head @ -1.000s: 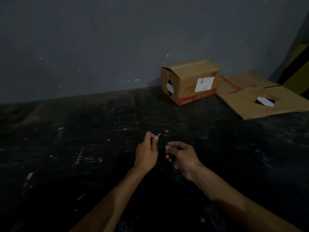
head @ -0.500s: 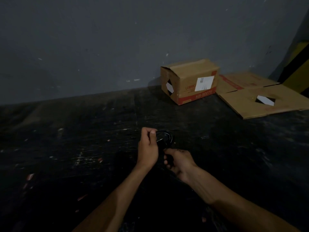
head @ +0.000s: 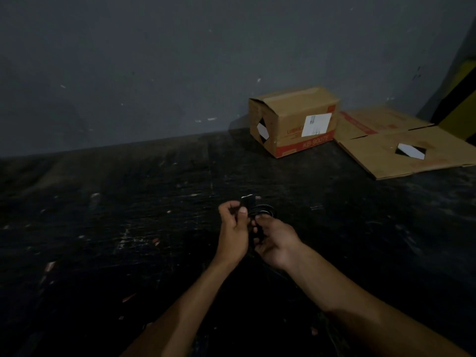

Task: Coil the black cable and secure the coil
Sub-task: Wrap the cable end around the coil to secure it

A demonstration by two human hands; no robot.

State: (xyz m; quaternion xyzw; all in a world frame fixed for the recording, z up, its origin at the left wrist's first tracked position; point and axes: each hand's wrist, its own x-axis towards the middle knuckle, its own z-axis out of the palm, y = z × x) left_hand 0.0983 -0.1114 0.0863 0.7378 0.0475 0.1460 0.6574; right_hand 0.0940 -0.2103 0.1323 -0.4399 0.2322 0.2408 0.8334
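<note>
Head view: a black cable (head: 261,211) is held up in small loops between two hands above a dark, scuffed bench (head: 128,228). The left hand (head: 233,234) is closed around one side of the loops, thumb pressed down, with a pale-tipped end (head: 246,197) of the cable standing just above the fingers. The right hand (head: 277,244) is curled on the loops from the other side. The winding appears well along, with securing not yet done. A free end must next be wrapped around the bundle. A cardboard box (head: 293,122) is seen well apart, against the wall.
</note>
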